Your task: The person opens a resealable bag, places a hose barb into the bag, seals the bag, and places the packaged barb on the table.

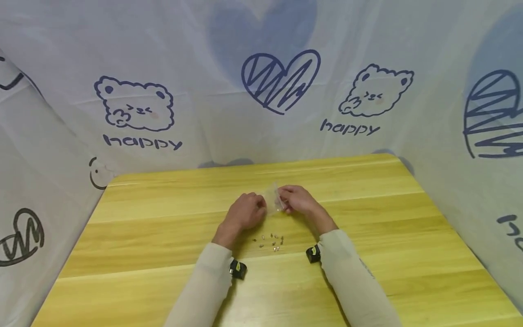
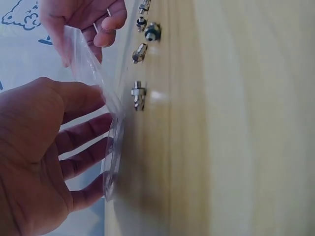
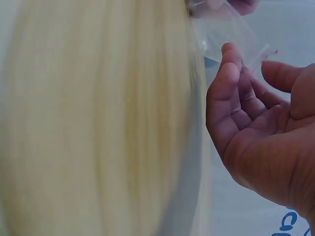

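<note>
A clear zip-lock plastic bag (image 1: 271, 200) is held between both hands above the table. My left hand (image 1: 247, 210) grips its lower part, with the thumb on one side and the fingers spread along the other in the left wrist view. At the bag's mouth, my right hand (image 1: 297, 199) pinches the edge, its fingers curled. Two thin pale slivers show by the right fingertips (image 2: 106, 37) in the left wrist view; I cannot tell what they are. Nearer my body than the bag, several small metal connectors (image 2: 139, 95) lie scattered on the table.
The yellow wood-grain table (image 1: 143, 254) reaches back to a white cloth (image 1: 196, 113) printed with bears and hearts, which also hangs at both sides. Each wrist carries a small black camera (image 1: 238, 269) strapped over a pale sleeve (image 1: 204, 286).
</note>
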A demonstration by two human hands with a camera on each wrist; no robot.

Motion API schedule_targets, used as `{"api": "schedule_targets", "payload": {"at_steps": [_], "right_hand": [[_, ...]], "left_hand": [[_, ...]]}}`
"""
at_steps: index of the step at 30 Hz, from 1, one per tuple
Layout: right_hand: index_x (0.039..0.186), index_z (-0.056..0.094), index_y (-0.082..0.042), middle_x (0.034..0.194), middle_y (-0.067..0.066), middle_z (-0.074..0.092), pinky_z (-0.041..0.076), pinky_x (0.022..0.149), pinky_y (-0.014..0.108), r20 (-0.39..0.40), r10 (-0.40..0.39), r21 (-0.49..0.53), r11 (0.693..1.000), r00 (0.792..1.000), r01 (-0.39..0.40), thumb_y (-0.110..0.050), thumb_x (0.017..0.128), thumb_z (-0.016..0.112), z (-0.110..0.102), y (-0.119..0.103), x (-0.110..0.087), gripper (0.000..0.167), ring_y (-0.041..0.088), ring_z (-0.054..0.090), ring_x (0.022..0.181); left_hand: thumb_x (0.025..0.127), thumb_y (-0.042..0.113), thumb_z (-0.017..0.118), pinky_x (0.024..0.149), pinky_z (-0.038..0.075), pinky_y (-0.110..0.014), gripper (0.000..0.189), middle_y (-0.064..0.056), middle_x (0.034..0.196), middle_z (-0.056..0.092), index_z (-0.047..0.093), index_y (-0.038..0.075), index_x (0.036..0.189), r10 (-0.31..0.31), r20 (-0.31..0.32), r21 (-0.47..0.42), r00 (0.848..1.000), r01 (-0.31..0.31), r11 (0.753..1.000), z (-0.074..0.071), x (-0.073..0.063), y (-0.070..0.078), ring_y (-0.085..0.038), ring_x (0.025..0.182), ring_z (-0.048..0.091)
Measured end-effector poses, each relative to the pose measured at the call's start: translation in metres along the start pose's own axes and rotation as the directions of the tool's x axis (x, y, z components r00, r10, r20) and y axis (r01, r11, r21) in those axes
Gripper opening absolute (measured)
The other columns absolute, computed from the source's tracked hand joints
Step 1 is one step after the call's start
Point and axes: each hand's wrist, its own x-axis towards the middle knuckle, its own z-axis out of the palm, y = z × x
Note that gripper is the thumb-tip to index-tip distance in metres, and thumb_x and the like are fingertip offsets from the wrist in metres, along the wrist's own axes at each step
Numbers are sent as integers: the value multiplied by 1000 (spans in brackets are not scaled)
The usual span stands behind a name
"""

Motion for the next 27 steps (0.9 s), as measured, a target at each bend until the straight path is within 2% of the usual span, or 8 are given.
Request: {"api": "schedule_targets", "payload": {"at_steps": [4,9,15,19,23,25,27], "right_hand": [[126,59,-2,89,8,64,47,57,25,3,3,4,1000,1000,-3,-20,101,48,3,0,-2,33,12,56,63],[120,64,-1,80,5,62,47,58,24,9,-4,-88,996,1000,5,-18,100,50,6,0,-4,30,12,56,64],[106,71,-5,76,3,63,45,58,24,-8,-36,-229,973,999,33,-19,98,52,8,-2,-8,25,12,54,65],[98,74,-10,79,3,66,43,61,25,-32,-64,-321,946,997,50,-23,97,54,8,-2,-10,24,14,55,69],[96,74,-11,80,2,67,42,62,25,-77,-54,-318,948,996,27,-25,96,53,8,-2,-11,25,15,55,72],[95,74,-10,79,2,66,42,62,25,-102,-44,-280,960,994,14,-25,95,54,7,-2,-12,25,15,55,72],[96,73,-9,78,2,65,42,62,25,-117,-43,-252,968,992,12,-26,95,54,6,-1,-12,26,15,55,71]], "left_hand": [[90,21,61,86,50,-40,13,-2,95,69,72,17,96,-2,-8,-29,1000,2,1000,2,0,0,-24,94,63],[86,20,68,88,49,-44,15,0,99,71,73,17,100,-45,6,-118,999,45,992,4,-2,0,-24,99,63],[87,19,69,77,51,-34,10,0,89,71,71,15,95,-54,-44,-204,998,43,978,7,-1,2,-17,83,64],[90,20,64,67,49,-28,7,2,81,68,69,15,91,-113,-66,-307,991,88,948,7,-3,6,-13,71,60],[93,23,60,66,48,-27,13,4,82,68,72,17,97,-149,-71,-375,986,112,920,8,-4,10,-10,69,57],[93,24,60,69,49,-29,16,4,84,70,73,18,100,-147,-71,-379,987,110,919,8,-4,12,-11,71,58],[93,26,60,79,46,-35,17,5,88,72,74,20,103,-152,-69,-370,986,117,922,8,-4,13,-12,76,61]]}}
